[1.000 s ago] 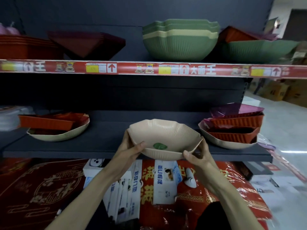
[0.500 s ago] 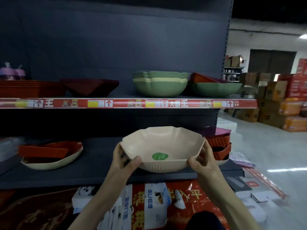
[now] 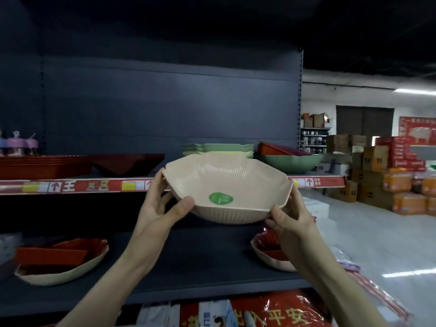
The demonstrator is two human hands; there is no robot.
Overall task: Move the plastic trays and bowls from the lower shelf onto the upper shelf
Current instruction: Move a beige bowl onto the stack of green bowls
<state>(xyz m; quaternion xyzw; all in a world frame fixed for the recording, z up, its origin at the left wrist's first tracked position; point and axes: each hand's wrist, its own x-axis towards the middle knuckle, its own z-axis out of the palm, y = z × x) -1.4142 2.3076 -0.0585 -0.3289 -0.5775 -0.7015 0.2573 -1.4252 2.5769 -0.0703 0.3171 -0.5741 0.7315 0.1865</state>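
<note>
Now the left hand (image 3: 158, 210) and right hand (image 3: 291, 219) grasp the beige bowl (image 3: 227, 182), fingers (image 3: 155, 186) round opposite rims; green bowls (image 3: 218, 149) occupy the upper shelf (image 3: 70, 186) behind.

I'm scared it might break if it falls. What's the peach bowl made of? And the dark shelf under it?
The peach bowl looks like plastic: matte, one even colour, thin rim, moulded ribs fanning up its walls. The lower shelf looks like painted metal, dark and matte with a thin flat edge, but that's less sure.
</note>
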